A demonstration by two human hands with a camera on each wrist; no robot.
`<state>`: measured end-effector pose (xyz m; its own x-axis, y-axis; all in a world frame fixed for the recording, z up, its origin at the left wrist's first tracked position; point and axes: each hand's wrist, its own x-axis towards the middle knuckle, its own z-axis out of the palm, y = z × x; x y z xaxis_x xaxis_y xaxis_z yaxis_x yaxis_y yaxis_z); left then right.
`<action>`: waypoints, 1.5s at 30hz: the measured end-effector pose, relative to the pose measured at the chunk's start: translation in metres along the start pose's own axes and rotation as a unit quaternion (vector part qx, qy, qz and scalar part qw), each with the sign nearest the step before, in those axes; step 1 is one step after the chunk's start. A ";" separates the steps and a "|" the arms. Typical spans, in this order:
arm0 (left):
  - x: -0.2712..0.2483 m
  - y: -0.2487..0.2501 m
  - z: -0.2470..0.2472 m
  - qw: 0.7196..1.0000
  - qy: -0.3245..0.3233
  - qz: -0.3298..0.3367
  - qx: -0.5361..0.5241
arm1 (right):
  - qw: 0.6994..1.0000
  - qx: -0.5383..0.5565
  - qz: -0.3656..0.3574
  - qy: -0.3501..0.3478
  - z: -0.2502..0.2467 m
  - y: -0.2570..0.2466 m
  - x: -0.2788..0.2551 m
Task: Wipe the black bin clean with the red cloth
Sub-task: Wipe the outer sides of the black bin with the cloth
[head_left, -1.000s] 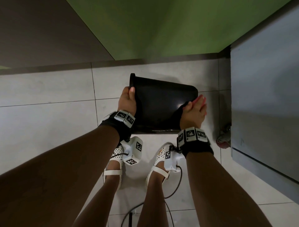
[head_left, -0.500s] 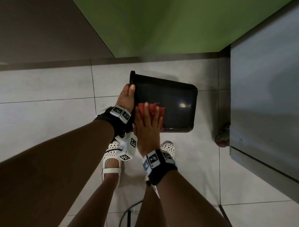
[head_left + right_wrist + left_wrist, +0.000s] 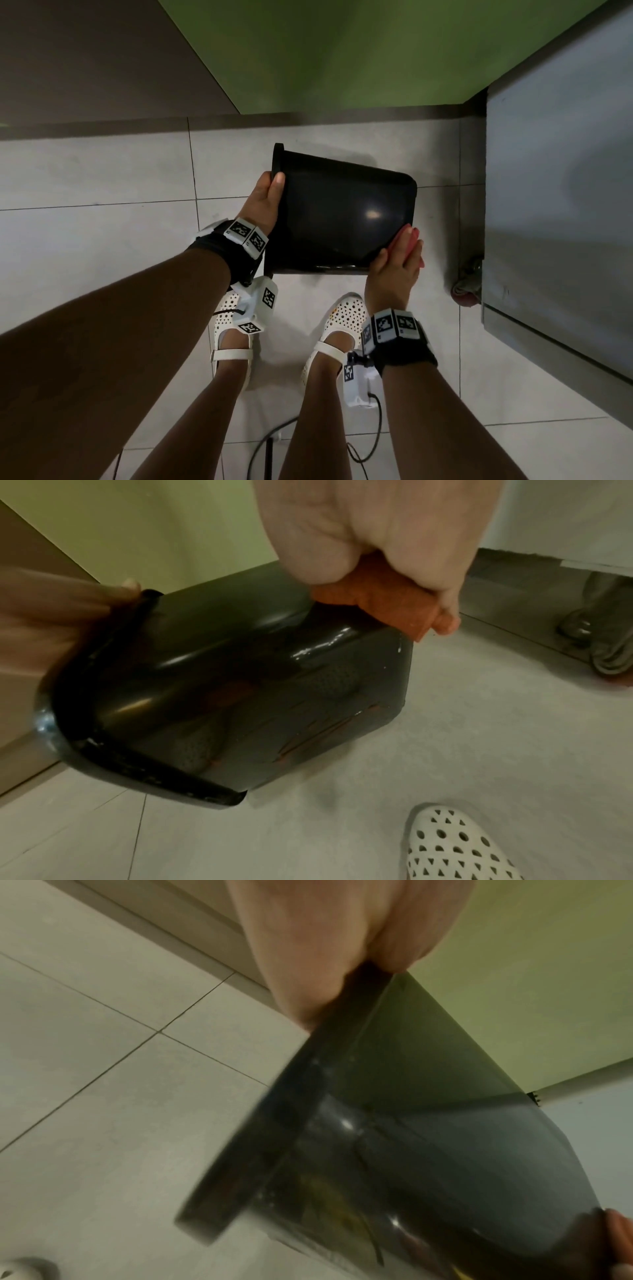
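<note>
A glossy black bin (image 3: 342, 219) is held on its side above the tiled floor, rim to the left and base to the right. My left hand (image 3: 267, 202) grips the rim, thumb on the outer wall; the left wrist view shows the fingers (image 3: 325, 961) clamped over the rim of the bin (image 3: 445, 1164). My right hand (image 3: 397, 263) holds the red cloth (image 3: 415, 236) against the near right corner by the base. In the right wrist view the fingers (image 3: 445, 610) wrap the bunched cloth (image 3: 377, 601) on the bin (image 3: 240, 683).
A grey cabinet (image 3: 555, 205) stands close on the right, with a caster wheel (image 3: 467, 284) at its foot. A green wall (image 3: 342, 51) is behind the bin. My feet in white shoes (image 3: 236, 329) stand below it, and a black cable (image 3: 274, 442) lies on the floor.
My right hand with the cloth swept from the bin's right end to the side near the rim, then back to the near right corner. The left hand kept its grip.
</note>
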<state>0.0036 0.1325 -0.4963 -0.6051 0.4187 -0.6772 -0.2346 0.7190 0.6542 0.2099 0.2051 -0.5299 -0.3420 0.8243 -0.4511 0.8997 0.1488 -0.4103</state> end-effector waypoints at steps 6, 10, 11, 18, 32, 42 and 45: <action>-0.042 -0.044 -0.013 0.994 -0.101 -0.040 0.007 | 0.998 0.040 0.047 0.002 -0.003 -0.007 -0.001; -0.070 -0.084 -0.012 0.970 -0.180 -0.060 0.155 | 0.991 0.074 0.110 0.006 -0.005 -0.013 0.009; -0.074 -0.083 -0.009 0.975 -0.172 -0.058 0.129 | 0.990 0.079 0.121 0.007 -0.006 -0.014 0.011; -0.074 -0.043 0.001 0.993 -0.091 0.006 0.069 | 0.982 0.119 0.147 0.004 -0.020 -0.016 0.021; -0.043 0.017 -0.001 0.998 0.001 0.039 -0.055 | 0.988 -0.018 -0.148 0.033 -0.010 -0.109 0.001; -0.025 0.022 -0.014 0.997 0.007 -0.014 -0.072 | 0.946 -0.096 -0.309 0.001 0.012 -0.121 -0.015; -0.018 0.031 -0.011 0.999 0.031 -0.012 -0.044 | 0.955 -0.110 -0.274 0.010 0.005 -0.110 -0.005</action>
<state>-0.0010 0.1405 -0.4600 -0.6429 0.3647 -0.6735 -0.3140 0.6765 0.6661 0.1115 0.1817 -0.4868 -0.7751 0.5992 -0.2003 0.6226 0.6704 -0.4036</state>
